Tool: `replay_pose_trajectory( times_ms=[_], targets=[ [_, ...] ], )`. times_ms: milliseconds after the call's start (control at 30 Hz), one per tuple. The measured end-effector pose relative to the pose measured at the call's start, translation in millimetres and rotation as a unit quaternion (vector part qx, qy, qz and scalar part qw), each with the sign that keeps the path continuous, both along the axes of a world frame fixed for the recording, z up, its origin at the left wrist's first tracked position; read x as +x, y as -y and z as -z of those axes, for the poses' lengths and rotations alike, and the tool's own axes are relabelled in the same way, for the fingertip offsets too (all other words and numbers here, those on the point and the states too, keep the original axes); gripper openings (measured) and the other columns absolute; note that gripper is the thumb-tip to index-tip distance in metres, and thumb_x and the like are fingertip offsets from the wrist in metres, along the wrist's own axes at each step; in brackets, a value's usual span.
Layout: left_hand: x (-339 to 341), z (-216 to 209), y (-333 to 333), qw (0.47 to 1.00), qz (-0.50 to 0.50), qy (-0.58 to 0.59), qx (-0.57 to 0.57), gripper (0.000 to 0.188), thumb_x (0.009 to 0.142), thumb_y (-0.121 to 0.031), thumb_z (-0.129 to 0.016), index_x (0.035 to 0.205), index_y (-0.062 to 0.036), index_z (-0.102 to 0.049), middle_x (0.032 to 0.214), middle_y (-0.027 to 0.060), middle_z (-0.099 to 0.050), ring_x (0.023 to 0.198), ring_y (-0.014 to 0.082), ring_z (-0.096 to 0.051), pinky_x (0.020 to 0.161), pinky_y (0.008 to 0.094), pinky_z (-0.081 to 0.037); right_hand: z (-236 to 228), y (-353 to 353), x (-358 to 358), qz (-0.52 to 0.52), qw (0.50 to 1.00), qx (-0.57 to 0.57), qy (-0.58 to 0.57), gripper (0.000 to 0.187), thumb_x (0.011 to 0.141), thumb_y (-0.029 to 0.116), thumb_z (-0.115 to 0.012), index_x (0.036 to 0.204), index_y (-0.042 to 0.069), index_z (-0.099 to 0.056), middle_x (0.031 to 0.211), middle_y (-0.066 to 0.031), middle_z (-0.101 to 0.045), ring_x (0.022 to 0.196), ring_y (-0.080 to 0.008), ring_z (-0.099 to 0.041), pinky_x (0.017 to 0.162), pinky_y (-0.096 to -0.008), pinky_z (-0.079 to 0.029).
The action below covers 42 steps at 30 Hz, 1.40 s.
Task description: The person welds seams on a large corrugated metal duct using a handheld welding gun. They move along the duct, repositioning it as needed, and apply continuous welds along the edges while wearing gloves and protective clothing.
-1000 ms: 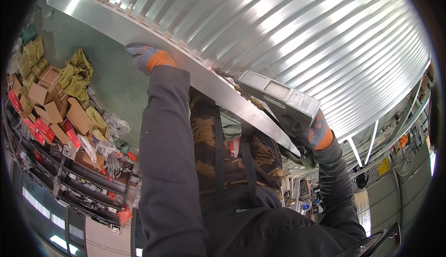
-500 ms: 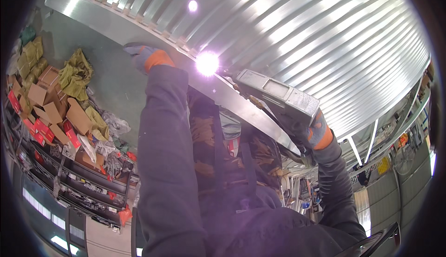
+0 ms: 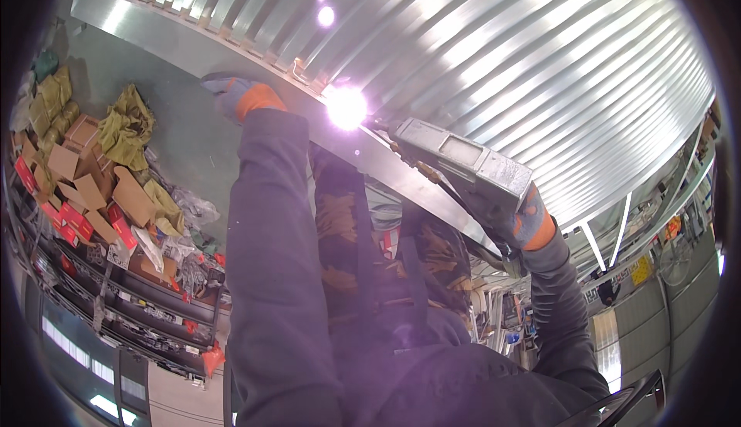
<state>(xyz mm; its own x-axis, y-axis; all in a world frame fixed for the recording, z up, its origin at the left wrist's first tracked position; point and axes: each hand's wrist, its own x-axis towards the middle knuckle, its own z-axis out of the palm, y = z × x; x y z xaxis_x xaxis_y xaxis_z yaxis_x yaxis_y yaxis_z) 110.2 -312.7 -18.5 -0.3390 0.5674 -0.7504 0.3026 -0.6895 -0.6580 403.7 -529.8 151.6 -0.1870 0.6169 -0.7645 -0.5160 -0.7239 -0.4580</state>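
Observation:
My right hand (image 3: 531,220), in a grey glove with an orange cuff, is closed around the rear of a handheld welding gun (image 3: 463,158). The gun has a boxy silver body, and its nozzle points up and left. At its tip a glaring white-violet light (image 3: 346,108) hides the contact spot. It sits on the seam between a flat metal strip (image 3: 174,47) and a large ribbed metal panel (image 3: 494,64). My left hand (image 3: 241,97), gloved alike, lies at the strip's near edge, left of the glare, its fingers stretched leftward.
At the left, opened cardboard boxes (image 3: 133,195) and olive sacks (image 3: 126,128) lie heaped on the grey floor (image 3: 181,122). Below them a dark shelving rack (image 3: 154,311) holds small parts. White metal legs (image 3: 593,246) stand under the panel at the right.
The glare and gun tip have crept slightly right along the seam relative to the panel. My left hand has shifted a little left in view. Both hands keep their pose.

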Motion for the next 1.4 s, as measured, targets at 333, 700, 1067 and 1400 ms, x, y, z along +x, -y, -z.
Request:
replay_pose_trajectory(
  times_ms=[333, 700, 1067, 1400],
  targets=[
    [-5.2, 3.8, -0.2, 1.000, 0.015, 0.008, 0.016, 0.046, 0.096, -0.023, -0.049, 0.139, -0.0059, -0.045, 0.141, 0.0101, -0.047, 0.126, 0.0258, -0.048, 0.096, 0.0347, -0.045, 1.7, 29.2, 15.8, -0.009, 0.999, -0.032, -0.011, 0.036, 0.090, 0.010, -0.061, 0.123, -0.003, -0.052, 0.113, -0.0097, -0.063, 0.102, -0.0131, -0.060, 0.087, -0.0248, -0.048],
    [-14.1, 12.0, 4.6, 0.997, -0.007, 0.061, 0.043, 0.038, 0.095, -0.023, -0.050, 0.130, -0.0096, -0.054, 0.133, 0.0067, -0.054, 0.121, 0.0191, -0.052, 0.093, 0.0335, -0.045, 10.7, 46.7, 17.2, 0.103, 0.983, -0.052, -0.139, 0.045, 0.093, 0.020, -0.062, 0.129, -0.004, -0.048, 0.120, -0.0112, -0.060, 0.109, -0.0151, -0.058, 0.091, -0.0259, -0.047],
    [5.0, -3.2, 2.9, 0.998, -0.004, 0.023, 0.056, 0.046, 0.094, -0.025, -0.052, 0.137, -0.0097, -0.048, 0.144, 0.0116, -0.043, 0.131, 0.0309, -0.041, 0.100, 0.0451, -0.040, 10.8, 45.4, 16.8, 0.128, 0.973, -0.043, -0.185, 0.051, 0.090, 0.020, -0.066, 0.131, -0.004, -0.046, 0.124, -0.0123, -0.057, 0.111, -0.0156, -0.057, 0.094, -0.0264, -0.047],
    [-17.4, 11.9, 4.3, 0.992, -0.070, 0.108, 0.001, 0.032, 0.086, -0.030, -0.058, 0.111, -0.0134, -0.070, 0.121, 0.0063, -0.064, 0.122, 0.0233, -0.053, 0.107, 0.0451, -0.030, 5.9, 46.8, 18.0, -0.019, 0.999, 0.025, 0.025, 0.059, 0.091, 0.041, -0.061, 0.126, -0.004, -0.048, 0.120, -0.0114, -0.058, 0.109, -0.0143, -0.057, 0.090, -0.0273, -0.046]
  ],
)
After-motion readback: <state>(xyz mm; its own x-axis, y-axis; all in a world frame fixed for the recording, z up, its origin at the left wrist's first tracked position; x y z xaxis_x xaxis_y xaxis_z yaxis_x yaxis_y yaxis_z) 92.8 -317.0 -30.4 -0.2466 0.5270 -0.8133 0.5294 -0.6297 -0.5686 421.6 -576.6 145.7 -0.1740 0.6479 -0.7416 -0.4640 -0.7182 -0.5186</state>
